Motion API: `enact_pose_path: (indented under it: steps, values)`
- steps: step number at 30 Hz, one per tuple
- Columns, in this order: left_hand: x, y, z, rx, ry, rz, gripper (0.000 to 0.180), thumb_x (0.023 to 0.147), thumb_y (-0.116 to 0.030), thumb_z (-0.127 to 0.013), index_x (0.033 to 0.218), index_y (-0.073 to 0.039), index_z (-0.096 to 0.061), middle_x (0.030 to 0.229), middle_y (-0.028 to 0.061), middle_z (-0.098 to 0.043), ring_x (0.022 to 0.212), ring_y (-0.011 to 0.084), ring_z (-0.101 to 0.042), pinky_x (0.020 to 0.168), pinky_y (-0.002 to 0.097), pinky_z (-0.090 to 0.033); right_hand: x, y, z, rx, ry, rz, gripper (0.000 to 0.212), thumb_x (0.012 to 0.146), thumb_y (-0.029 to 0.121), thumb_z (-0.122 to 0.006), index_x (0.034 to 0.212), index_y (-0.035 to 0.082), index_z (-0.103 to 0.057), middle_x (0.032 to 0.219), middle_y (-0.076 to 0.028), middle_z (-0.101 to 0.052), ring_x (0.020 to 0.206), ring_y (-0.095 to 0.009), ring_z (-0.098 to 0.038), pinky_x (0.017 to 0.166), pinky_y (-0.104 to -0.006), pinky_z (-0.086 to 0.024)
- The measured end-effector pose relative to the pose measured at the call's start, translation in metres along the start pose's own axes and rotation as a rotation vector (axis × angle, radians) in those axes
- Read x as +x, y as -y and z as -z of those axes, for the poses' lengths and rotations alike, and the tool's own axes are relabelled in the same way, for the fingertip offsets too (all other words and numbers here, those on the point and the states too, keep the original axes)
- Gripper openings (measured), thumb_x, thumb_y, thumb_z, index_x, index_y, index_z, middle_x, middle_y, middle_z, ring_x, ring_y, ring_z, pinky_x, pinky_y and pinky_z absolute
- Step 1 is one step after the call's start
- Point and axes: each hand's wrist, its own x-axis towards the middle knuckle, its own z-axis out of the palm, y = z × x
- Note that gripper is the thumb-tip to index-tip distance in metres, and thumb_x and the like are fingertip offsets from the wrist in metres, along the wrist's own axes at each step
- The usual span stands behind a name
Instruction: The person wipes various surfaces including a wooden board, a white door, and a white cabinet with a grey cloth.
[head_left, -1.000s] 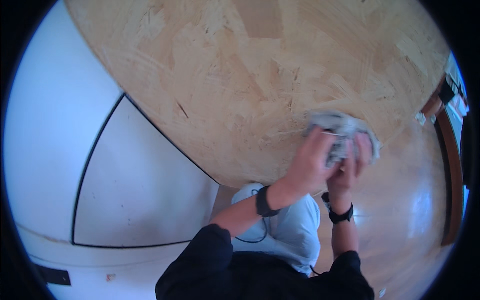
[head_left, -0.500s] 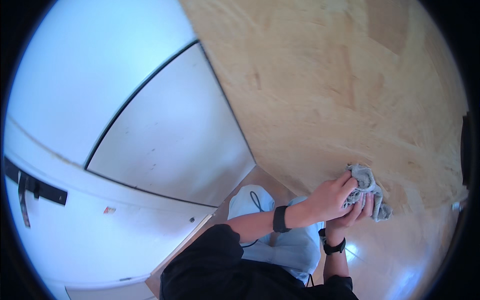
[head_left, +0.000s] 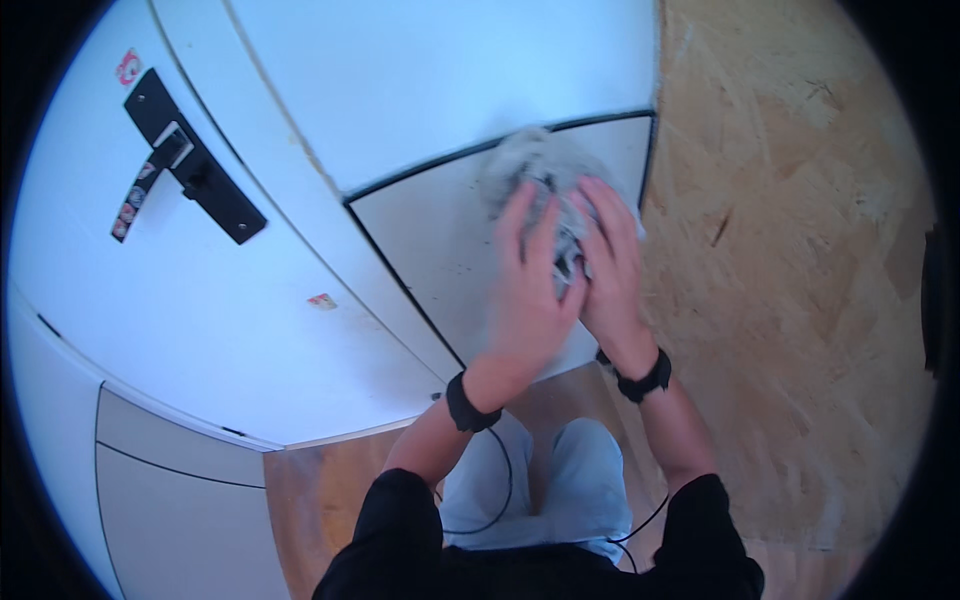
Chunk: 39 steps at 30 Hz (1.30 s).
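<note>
The left hand [head_left: 527, 305] and right hand [head_left: 615, 265] met on a bunched grey cloth [head_left: 528, 165], each grip grasping it with fingers spread over the folds. The cloth lay against the black-edged white panel [head_left: 430, 245], near its upper right corner and overlapping the dark top trim [head_left: 430, 165]. To the right stood the oriented strand board [head_left: 790, 220]; to the left, a white door [head_left: 240, 330] bore a black lever handle [head_left: 145, 190]. Black bands [head_left: 468, 402] circled both wrists. The left fingers were slightly blurred.
</note>
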Motion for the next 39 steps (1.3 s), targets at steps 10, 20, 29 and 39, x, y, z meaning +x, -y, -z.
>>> enact_pose_path:
  steps: [10, 20, 29, 39]
  values:
    - [0.024, 0.067, 0.083, 0.577, -0.124, 0.110, 0.034, 0.070, -0.009, -0.058, 0.101, -0.002, -0.046, 0.110, 0.0139, -0.048, 0.092, 0.0315, -0.053, 0.070, 0.0352, -0.046, 0.051, 0.056, -0.115, 0.226, -0.069, 0.072, 0.025, 0.067, 0.007, -0.054, 0.092, 0.005, -0.055, 0.102, -0.006, -0.051, 0.100, -0.021, -0.047, 0.079, -0.0322, -0.039]
    - [0.046, 0.062, 0.029, 0.567, -0.146, 0.037, 0.027, 0.066, -0.011, -0.060, 0.088, -0.004, -0.046, 0.087, 0.0128, -0.050, 0.074, 0.0323, -0.053, 0.059, 0.0378, -0.045, 0.049, 0.004, -0.085, 0.245, -0.017, 0.024, 0.026, 0.063, 0.003, -0.054, 0.089, 0.003, -0.052, 0.096, -0.010, -0.054, 0.091, -0.026, -0.050, 0.077, -0.0360, -0.041]
    - [0.065, 0.032, -0.056, 0.164, 0.122, 0.000, 0.030, 0.067, -0.005, -0.057, 0.094, -0.003, -0.045, 0.100, 0.0124, -0.047, 0.079, 0.0325, -0.053, 0.063, 0.0386, -0.046, 0.036, -0.065, -0.031, -0.015, -0.103, -0.079, 0.031, 0.067, 0.004, -0.054, 0.098, -0.002, -0.049, 0.103, -0.017, -0.052, 0.096, -0.033, -0.048, 0.084, -0.0370, -0.039]
    - [-0.036, 0.074, -0.026, 0.315, 0.335, 0.158, 0.028, 0.065, -0.002, -0.056, 0.091, -0.003, -0.043, 0.099, 0.0142, -0.045, 0.075, 0.0348, -0.054, 0.062, 0.0409, -0.045, -0.083, -0.020, -0.097, 0.068, -0.037, -0.242, 0.036, 0.071, 0.008, -0.054, 0.103, -0.002, -0.042, 0.120, -0.020, -0.037, 0.108, -0.038, -0.037, 0.091, -0.0430, -0.029]
